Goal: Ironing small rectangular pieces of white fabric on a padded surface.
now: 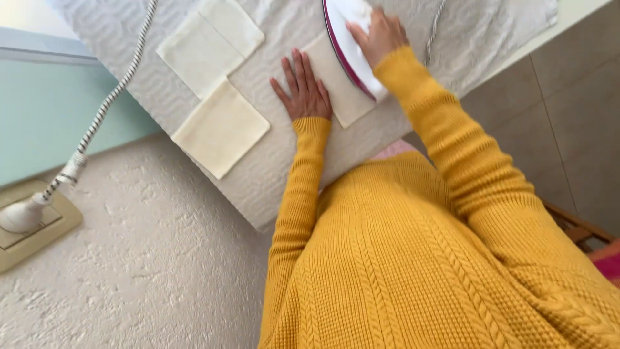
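My right hand [380, 33] grips a white and magenta clothes iron [349, 45], which rests on a cream square cloth [339, 87] on the white textured ironing surface [271, 161]. Beside the iron, my left hand [303, 87] lies flat with its fingers spread, pressing the same cloth down at its left edge. Both arms wear a mustard yellow knitted sweater. The far part of the cloth is hidden under the iron.
Two more cream cloths lie to the left: a folded one [221, 128] nearest me and a larger one [210, 39] farther away. A braided cord [106, 106] runs to a white plug [22, 213] in a wall socket [61, 220]. Tiled floor [555, 110] is at right.
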